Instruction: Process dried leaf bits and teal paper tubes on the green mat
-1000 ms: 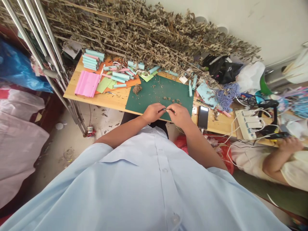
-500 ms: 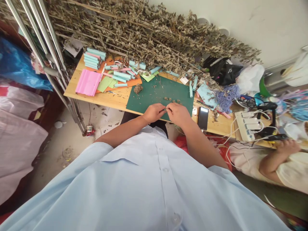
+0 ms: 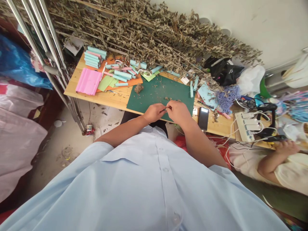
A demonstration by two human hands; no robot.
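Observation:
My left hand point(image 3: 153, 113) and my right hand point(image 3: 177, 112) meet at the near edge of a green cutting mat point(image 3: 149, 96). Both are closed, fingertips pinched together around something small and dark that I cannot make out. A brown clump of dried plant bits point(image 3: 139, 88) lies on the mat's left part. Smaller crumbs point(image 3: 168, 98) sit just beyond my right hand, which partly hides them.
Dried leafy stalks point(image 3: 144, 35) span the back. Blue paper rolls point(image 3: 122, 75) and pink paper point(image 3: 88, 81) lie left. At right are a phone point(image 3: 203, 118), purple strings point(image 3: 227, 98), a power strip point(image 3: 244, 125) and another person's hand point(image 3: 287, 147). Metal poles point(image 3: 48, 54) stand left.
My right hand has turned and shifted slightly at the fingertips, covering more of the crumbs beyond it. My left hand has stayed nearly in place.

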